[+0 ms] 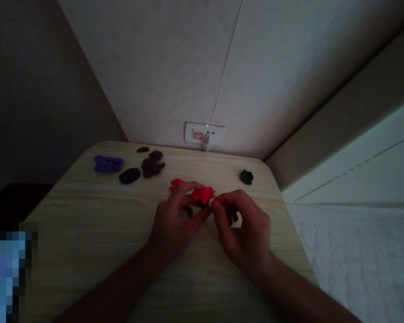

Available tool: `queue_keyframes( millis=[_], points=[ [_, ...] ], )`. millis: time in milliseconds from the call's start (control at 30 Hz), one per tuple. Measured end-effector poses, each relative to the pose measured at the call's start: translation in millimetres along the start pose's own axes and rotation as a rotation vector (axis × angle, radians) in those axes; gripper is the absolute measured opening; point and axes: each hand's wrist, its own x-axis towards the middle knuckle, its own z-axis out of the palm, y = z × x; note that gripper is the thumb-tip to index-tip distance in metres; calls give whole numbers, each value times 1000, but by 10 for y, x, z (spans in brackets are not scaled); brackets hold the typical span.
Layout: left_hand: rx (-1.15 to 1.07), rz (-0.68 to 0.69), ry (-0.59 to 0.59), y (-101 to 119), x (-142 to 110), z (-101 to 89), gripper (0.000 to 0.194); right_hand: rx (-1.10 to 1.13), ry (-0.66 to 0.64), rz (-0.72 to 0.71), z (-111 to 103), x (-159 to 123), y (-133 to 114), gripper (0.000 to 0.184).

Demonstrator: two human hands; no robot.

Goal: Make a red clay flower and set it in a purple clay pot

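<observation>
Two hands of yours met over the bench [97, 251]. Your left hand [173, 220] pinched a red lump [204, 194], with a dark bit [204, 205] beneath it. Your right hand [247, 220] had its fingertips at the lump's four o'clock edge; whether they gripped it, you couldn't tell. From that lump, another red piece [176, 183] and brown lumps [151, 167] lay toward ten o'clock, a black lump [129, 175] and a purple lump [107, 163] between nine and ten, a dark crumpled lump [247, 176] at two.
</observation>
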Motion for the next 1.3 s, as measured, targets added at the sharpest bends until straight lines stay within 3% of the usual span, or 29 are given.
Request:
queue_keyframes(
  millis=[200,433,733,967,1300],
  points=[
    [-67,-107,42,33,27,-4,41,70,58,67,-14,5,82,5],
    [-278,-202,-34,37,52,-26,43,166,29,155,77,36,287,10],
    [-405,-219,-76,4,75,-24,42,206,30,-2,107,49,329,23],
    [-390,-218,-68,8,71,-29,43,192,51,-13,91,52,335,22],
    [-413,-232,-53,-14,99,-36,48,412,-45,272,141,46,366,25]
  ],
)
